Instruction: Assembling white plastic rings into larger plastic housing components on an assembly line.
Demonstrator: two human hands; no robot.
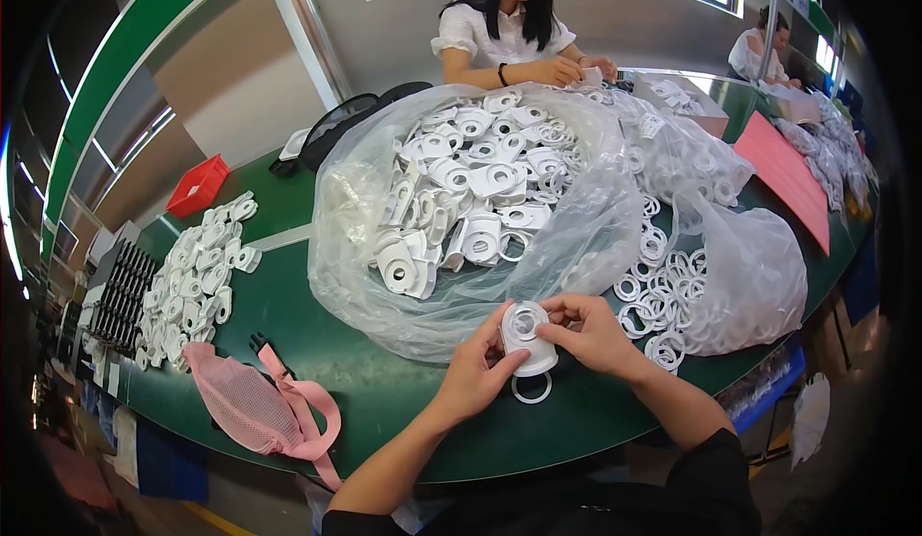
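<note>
Both hands hold a white plastic housing (pixel 538 357) with a round opening, just above the front part of the green table (pixel 384 421). My left hand (pixel 473 371) grips its left side, thumb on the front face. On the other side, my right hand (pixel 592 336) pinches the edge near the round opening, fingers bent around it. A loose white ring (pixel 533 402) lies on the table just below the housing. Beyond my hands stands a big clear plastic bag (pixel 348 281), open and heaped with similar white housings (pixel 471 185).
White rings (pixel 663 296) spill from a clear bag (pixel 754 277) on the right. More housings (pixel 197 277) lie left, beside stacked black trays (pixel 117 291) and a red bin (pixel 199 186). A pink mesh bag (pixel 245 402) sits near the front edge. A co-worker (pixel 509 32) works opposite.
</note>
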